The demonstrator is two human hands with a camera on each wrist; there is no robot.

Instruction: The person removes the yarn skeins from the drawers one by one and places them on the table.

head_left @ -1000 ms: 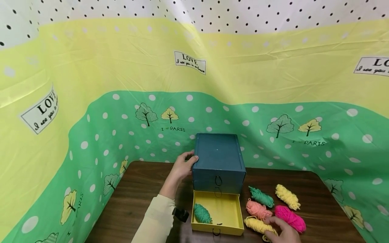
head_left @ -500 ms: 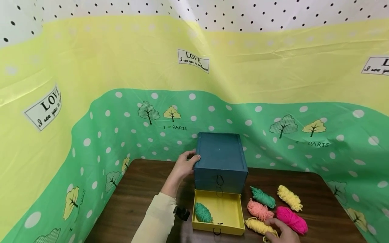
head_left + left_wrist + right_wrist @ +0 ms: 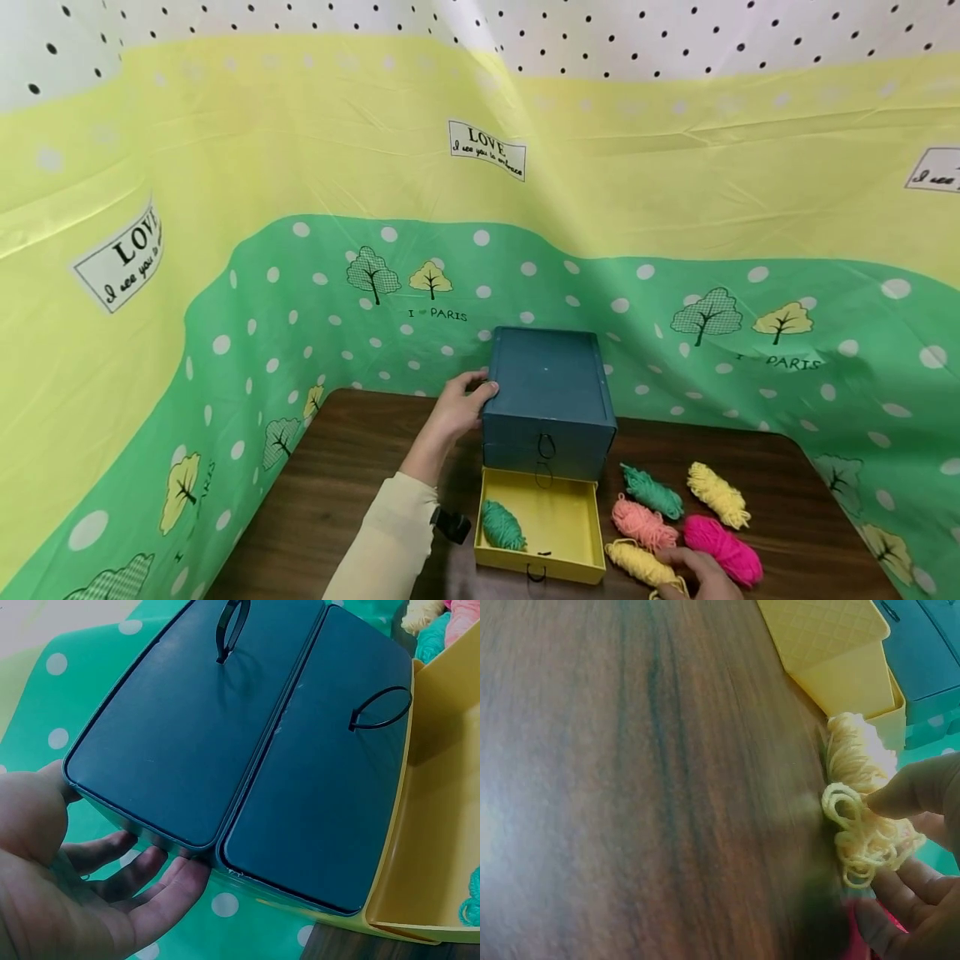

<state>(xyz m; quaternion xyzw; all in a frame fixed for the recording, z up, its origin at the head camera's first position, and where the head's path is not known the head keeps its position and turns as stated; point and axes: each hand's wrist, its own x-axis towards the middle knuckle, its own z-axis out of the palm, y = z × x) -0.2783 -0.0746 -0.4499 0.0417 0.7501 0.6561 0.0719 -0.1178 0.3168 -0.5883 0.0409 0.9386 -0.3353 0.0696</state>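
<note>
My left hand (image 3: 455, 408) holds the left side of a blue drawer box (image 3: 546, 375), thumb on the top edge and fingers (image 3: 139, 874) along the side wall. The yellow bottom drawer (image 3: 558, 571) is pulled out, with a green yarn skein (image 3: 503, 525) at its left. Two blue drawer fronts with black loop pulls show in the left wrist view. To the right of the drawer, my right hand (image 3: 705, 575) pinches the end of a yellow yarn skein (image 3: 637, 560) on the table. In the right wrist view, its thumb touches the loose loops.
Beyond the right hand lie a coral skein (image 3: 642, 523), a magenta skein (image 3: 723, 550), a second green skein (image 3: 652, 492) and another yellow skein (image 3: 718, 495). The brown wooden table (image 3: 330, 492) ends at a patterned curtain (image 3: 315, 275) behind and beside it.
The head view has shifted slightly, so things appear a little further right. Both hands keep their places at the drawer box and the yellow yarn skein.
</note>
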